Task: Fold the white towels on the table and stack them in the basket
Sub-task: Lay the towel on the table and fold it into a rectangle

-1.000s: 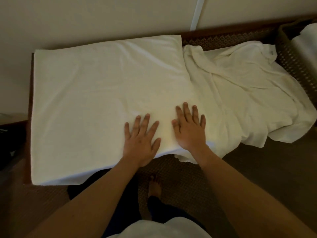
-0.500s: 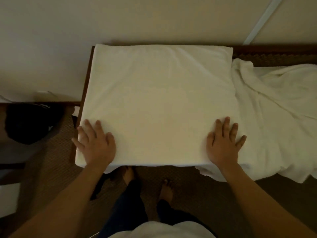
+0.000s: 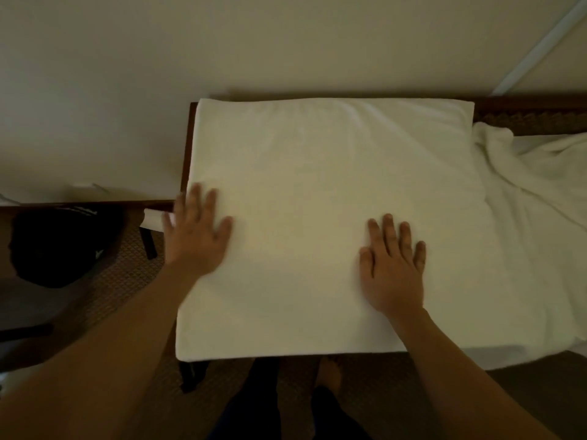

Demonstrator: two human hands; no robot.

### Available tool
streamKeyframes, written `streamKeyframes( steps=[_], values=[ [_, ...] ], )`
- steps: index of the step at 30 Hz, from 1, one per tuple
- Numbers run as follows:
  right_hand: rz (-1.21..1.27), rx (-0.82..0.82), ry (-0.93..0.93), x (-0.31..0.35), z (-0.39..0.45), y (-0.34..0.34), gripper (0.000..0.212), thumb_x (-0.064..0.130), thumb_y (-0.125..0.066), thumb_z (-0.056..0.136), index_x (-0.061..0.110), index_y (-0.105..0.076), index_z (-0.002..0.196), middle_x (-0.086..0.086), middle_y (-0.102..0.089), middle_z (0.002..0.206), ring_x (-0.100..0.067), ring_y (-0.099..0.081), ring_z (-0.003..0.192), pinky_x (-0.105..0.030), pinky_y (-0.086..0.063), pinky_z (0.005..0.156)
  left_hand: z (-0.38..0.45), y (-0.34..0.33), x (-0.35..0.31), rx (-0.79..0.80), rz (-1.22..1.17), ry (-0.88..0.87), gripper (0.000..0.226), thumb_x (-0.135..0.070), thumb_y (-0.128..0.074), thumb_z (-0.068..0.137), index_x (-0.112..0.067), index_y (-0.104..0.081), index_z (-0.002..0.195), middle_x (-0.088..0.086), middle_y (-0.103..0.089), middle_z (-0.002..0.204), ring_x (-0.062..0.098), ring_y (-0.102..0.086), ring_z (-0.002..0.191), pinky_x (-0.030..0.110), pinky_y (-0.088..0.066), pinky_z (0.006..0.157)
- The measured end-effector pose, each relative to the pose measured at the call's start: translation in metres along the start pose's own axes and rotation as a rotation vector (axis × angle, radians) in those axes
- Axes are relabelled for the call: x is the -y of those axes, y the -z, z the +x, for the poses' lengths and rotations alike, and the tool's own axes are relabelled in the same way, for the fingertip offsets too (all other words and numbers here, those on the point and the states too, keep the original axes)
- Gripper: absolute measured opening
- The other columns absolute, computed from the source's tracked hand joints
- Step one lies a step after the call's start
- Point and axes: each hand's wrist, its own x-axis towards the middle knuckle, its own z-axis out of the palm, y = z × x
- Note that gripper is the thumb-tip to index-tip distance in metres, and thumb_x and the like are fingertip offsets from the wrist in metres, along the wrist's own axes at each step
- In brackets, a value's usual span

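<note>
Both hands are flat, fingers straight, nothing gripped: the left hand presses palm-down on the left edge of the big folded white towel, a bit blurred, and the right hand lies flat on its near right part. That towel covers the left end of the dark wooden table. A crumpled white towel sits just beside it on the right, touching. A black bag-like thing is on the floor to the left.

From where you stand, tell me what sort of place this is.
Probably a room in a home or a guest lodging, not a workshop. A dark wooden table stands against a plain cream wall, brown patterned carpet covers the floor, and a folded white towel lies beside a crumpled one.
</note>
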Motion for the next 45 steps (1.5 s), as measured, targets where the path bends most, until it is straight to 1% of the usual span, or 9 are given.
streamKeyframes(
  steps=[5,11,19,23,28,33,38,41,45],
  values=[
    [0.061,0.0,-0.081,0.029,0.006,0.006,0.07,0.052,-0.007,0.099,0.028,-0.007,0.164,0.001,0.007,0.171,-0.027,0.012,0.157,-0.057,0.009,0.124,0.01,0.013,-0.013,-0.083,-0.012,0.127,0.071,-0.052,-0.02,0.103,-0.022,0.0,0.164,0.01,0.012,0.17,0.039,0.011,0.155,0.064,0.004,0.123],
    [0.102,-0.05,-0.116,0.081,0.077,0.013,0.062,0.044,-0.018,0.105,0.026,-0.004,0.163,0.001,0.009,0.171,-0.027,0.012,0.157,-0.057,0.009,0.124,0.037,0.008,-0.122,-0.014,0.013,-0.552,0.067,-0.055,-0.022,0.099,-0.031,-0.021,0.162,0.007,-0.005,0.172,0.034,-0.004,0.157,0.059,-0.003,0.124],
    [0.065,-0.035,-0.172,0.081,0.094,0.011,0.061,0.05,-0.016,0.106,0.035,-0.001,0.163,0.008,0.008,0.171,-0.023,0.011,0.157,-0.056,0.007,0.124,0.155,0.041,0.004,0.001,0.028,-0.126,0.073,-0.066,-0.009,0.1,-0.033,0.004,0.163,-0.002,0.014,0.171,0.036,0.005,0.156,0.059,-0.002,0.125],
    [0.063,-0.021,-0.179,0.084,0.094,0.013,0.061,0.05,-0.015,0.106,0.035,0.0,0.163,0.008,0.009,0.171,-0.022,0.012,0.157,-0.056,0.006,0.124,0.164,0.055,-0.013,-0.039,0.026,0.025,0.073,-0.054,-0.014,0.103,-0.019,0.004,0.163,0.008,0.02,0.169,0.039,0.012,0.155,0.062,0.005,0.123],
    [0.055,-0.01,-0.177,0.09,0.097,0.015,0.068,0.053,-0.005,0.1,0.031,-0.001,0.164,0.005,0.01,0.171,-0.026,0.011,0.157,-0.06,0.006,0.123,0.153,0.04,-0.088,-0.02,0.025,-0.382,0.069,-0.06,-0.012,0.101,-0.033,0.001,0.163,0.004,0.018,0.17,0.032,0.015,0.156,0.063,0.004,0.122],
    [0.018,0.031,0.087,0.115,0.122,0.022,0.071,0.055,-0.003,0.098,0.028,0.001,0.163,0.001,0.015,0.17,-0.028,0.021,0.154,-0.057,0.016,0.121,0.178,0.036,-0.066,-0.053,0.015,-0.164,0.075,-0.074,-0.011,0.095,-0.04,0.0,0.161,-0.002,0.012,0.171,0.032,0.01,0.156,0.065,0.004,0.121],
    [0.007,0.034,0.25,0.122,0.164,0.025,0.066,0.053,-0.017,0.103,0.028,-0.01,0.164,-0.002,0.003,0.171,-0.031,0.011,0.157,-0.059,0.008,0.123,0.181,0.043,-0.059,-0.029,0.029,-0.121,0.08,-0.075,-0.007,0.09,-0.039,-0.001,0.162,-0.002,0.013,0.171,0.032,0.011,0.156,0.065,0.004,0.122],
    [-0.009,0.038,0.285,0.097,0.187,0.03,0.063,0.053,-0.02,0.104,0.032,-0.012,0.163,0.0,0.0,0.172,-0.03,0.008,0.157,-0.059,0.007,0.123,0.176,0.046,-0.092,-0.062,0.017,-0.034,0.075,-0.059,-0.02,0.094,-0.03,-0.008,0.163,0.006,0.01,0.171,0.038,0.012,0.155,0.067,0.005,0.121],
    [-0.059,0.029,0.299,0.049,0.223,0.046,0.064,0.058,-0.02,0.104,0.036,-0.008,0.163,0.003,0.003,0.172,-0.028,0.009,0.157,-0.058,0.009,0.122,0.178,0.035,-0.188,-0.081,-0.021,-0.191,0.067,-0.05,-0.023,0.101,-0.031,-0.006,0.163,0.006,0.011,0.171,0.034,0.013,0.156,0.063,0.006,0.123]
  ],
)
